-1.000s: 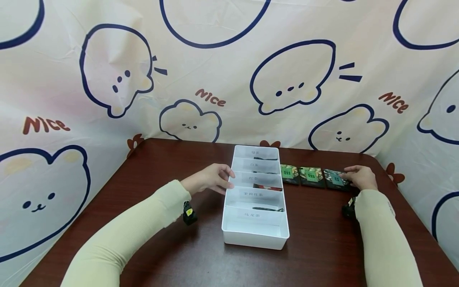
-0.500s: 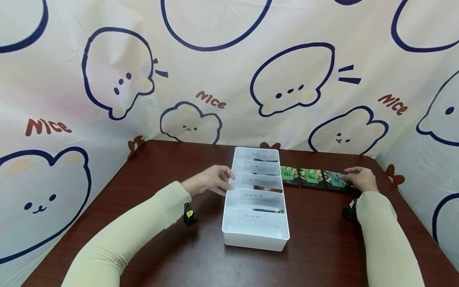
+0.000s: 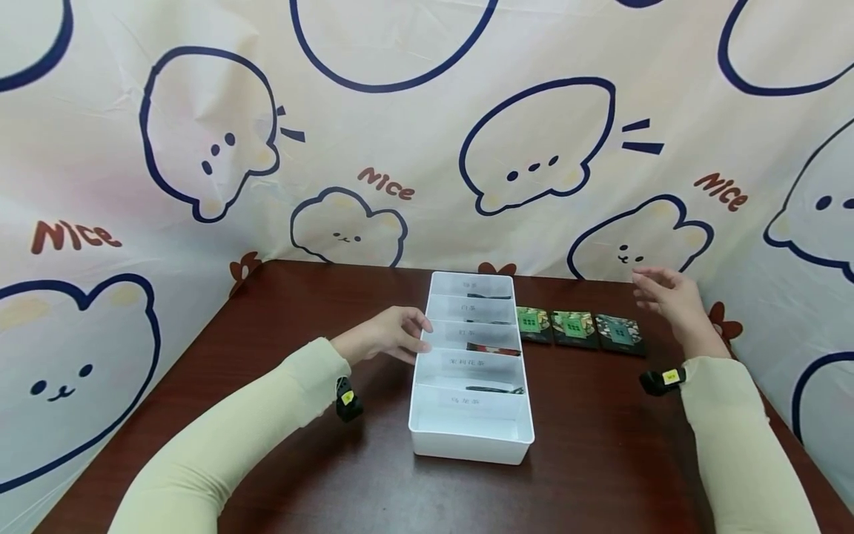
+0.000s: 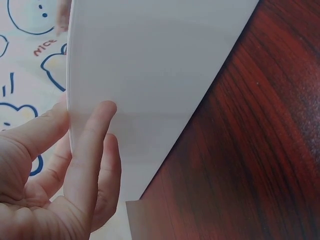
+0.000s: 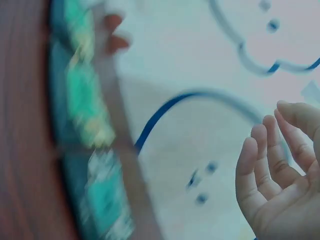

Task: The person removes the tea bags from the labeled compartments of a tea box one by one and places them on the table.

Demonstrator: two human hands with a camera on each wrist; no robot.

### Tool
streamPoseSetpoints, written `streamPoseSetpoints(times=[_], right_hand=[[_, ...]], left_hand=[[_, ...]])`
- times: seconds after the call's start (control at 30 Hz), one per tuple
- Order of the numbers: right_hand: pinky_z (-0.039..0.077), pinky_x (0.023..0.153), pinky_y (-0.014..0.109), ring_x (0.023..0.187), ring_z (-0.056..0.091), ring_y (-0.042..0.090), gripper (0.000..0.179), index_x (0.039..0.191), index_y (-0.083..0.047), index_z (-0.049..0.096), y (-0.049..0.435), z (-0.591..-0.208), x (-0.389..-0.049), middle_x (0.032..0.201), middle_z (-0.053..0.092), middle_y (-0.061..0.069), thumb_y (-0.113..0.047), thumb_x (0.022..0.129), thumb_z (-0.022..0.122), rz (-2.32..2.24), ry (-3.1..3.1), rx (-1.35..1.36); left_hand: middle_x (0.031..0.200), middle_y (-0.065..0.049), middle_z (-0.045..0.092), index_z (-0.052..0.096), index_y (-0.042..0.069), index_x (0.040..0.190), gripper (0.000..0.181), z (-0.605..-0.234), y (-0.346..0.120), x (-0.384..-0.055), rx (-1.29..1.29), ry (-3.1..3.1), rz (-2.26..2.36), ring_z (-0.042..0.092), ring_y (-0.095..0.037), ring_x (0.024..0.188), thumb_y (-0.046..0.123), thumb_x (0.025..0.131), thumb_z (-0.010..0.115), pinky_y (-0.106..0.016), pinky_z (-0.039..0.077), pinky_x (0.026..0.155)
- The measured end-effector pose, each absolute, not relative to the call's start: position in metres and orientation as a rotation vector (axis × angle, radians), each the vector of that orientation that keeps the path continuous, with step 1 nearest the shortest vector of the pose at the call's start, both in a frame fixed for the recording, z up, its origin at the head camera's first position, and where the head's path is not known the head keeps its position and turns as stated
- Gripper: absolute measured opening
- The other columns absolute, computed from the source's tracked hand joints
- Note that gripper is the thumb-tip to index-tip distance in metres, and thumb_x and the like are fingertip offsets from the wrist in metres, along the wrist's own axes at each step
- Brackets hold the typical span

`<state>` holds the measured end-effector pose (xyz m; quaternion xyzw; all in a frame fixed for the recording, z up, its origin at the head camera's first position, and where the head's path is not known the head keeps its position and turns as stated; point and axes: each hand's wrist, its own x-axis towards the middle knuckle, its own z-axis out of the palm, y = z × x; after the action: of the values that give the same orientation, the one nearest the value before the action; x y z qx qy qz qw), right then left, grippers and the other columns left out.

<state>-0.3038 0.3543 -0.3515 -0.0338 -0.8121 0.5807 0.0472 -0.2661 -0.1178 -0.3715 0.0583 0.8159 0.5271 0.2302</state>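
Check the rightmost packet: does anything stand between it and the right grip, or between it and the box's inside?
Nothing visible stands between the right grip and the rightmost packet. Toward the box's inside, two other packets lie flat in the row, then the box's raised side.

A glossy, dark reddish-brown, wood-grained worktop [image 3: 587, 445] with rounded far corners meets a creased off-white sheet backdrop [image 3: 437, 141], which also runs along both sides. The sheet bears navy-outlined cartoon animal heads [image 3: 348, 228], slanting reddish-brown "Nice" lettering [image 3: 76, 236] and brown flower shapes [image 3: 723, 321] near the worktop's edge.
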Motion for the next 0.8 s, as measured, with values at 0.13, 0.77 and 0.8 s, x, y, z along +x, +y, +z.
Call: streamPoseSetpoints(times=[0.13, 0.77, 0.8], right_hand=[[0.056, 0.069, 0.015, 0.082, 0.061, 0.001, 0.034, 0.118, -0.022, 0.063, 0.333, -0.329, -0.288, 0.104, 0.06, -0.015, -0.04, 0.089, 0.066, 1.839, -2.375, 0.019], [0.059, 0.068, 0.029, 0.081, 0.063, 0.016, 0.025, 0.114, -0.009, 0.064, 0.232, -0.324, -0.221, 0.098, 0.065, -0.002, -0.027, 0.096, 0.061, 1.621, -2.654, 0.605], [0.059, 0.068, 0.03, 0.082, 0.062, 0.018, 0.026, 0.114, -0.008, 0.064, 0.228, -0.328, -0.219, 0.098, 0.065, 0.001, -0.026, 0.096, 0.062, 1.625, -2.678, 0.626]], left_hand=[[0.101, -0.015, 0.052, 0.059, 0.003, 0.112, 0.035, -0.371, -0.118, -0.265, 0.159, 2.234, 1.454, 0.064, -0.025, 0.082, 0.0, 0.081, 0.075, -0.04, 0.062, 0.072], [0.098, -0.013, 0.052, 0.059, 0.002, 0.111, 0.035, -0.371, -0.118, -0.265, 0.162, 2.239, 1.459, 0.063, -0.022, 0.079, -0.001, 0.081, 0.075, -0.039, 0.062, 0.07], [0.097, -0.013, 0.052, 0.059, 0.002, 0.112, 0.035, -0.371, -0.117, -0.266, 0.161, 2.234, 1.464, 0.062, -0.022, 0.078, -0.002, 0.081, 0.075, -0.039, 0.062, 0.07]])
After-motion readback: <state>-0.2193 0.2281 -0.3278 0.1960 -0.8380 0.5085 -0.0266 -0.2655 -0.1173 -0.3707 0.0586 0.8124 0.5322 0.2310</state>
